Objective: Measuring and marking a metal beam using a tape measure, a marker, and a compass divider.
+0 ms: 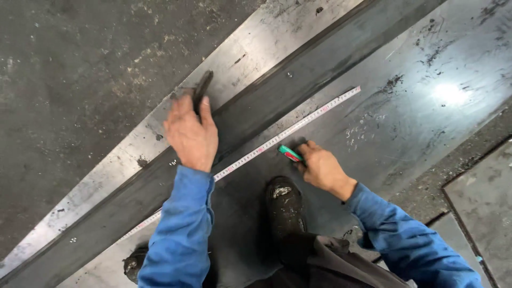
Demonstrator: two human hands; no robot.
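Note:
My left hand (189,133) rests on the dark raised rib (298,80) of a steel beam and grips a dark flat tool (201,89) that sticks up past my fingers. My right hand (320,166) holds a green and red marker (289,153), its tip down on the dark steel plate (421,101) just below a white tape measure (288,133). The tape lies stretched diagonally across the plate, from lower left to upper right, passing between my two hands. Both sleeves are blue.
My black work shoe (284,205) stands on the plate just below my hands, and another shoe tip (133,262) shows at lower left. A lighter steel flange (250,48) runs along the rib. Dark concrete floor (69,74) lies to the left; another plate (482,202) at right.

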